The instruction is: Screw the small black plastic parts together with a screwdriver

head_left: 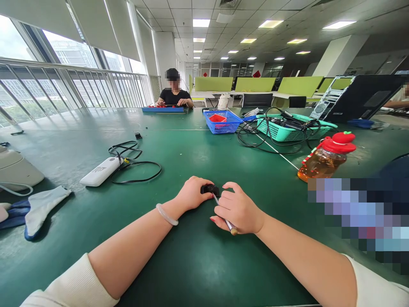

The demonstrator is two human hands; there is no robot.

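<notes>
Green table, viewed from above the forearms. A broad stretch of the top runs forward from between the hands to the blue basket and green basket; a glove and a white power bank bound it on the left, a red-capped bottle on the right. The surface is smooth, with a dull sheen and a pale line; a co-worker sits at the far end behind a blue tray, a railing and windows line the left, and ceiling lights recede above green partitions. The left hand, wearing a pale bangle at the wrist, pinches a small black part narrowly between thumb and fingers, centrally before the person. The right hand is closed around a slim tool, index finger lifted in a curve; the tool's tip lies at the part's near side, though whether it touches cannot be told.
</notes>
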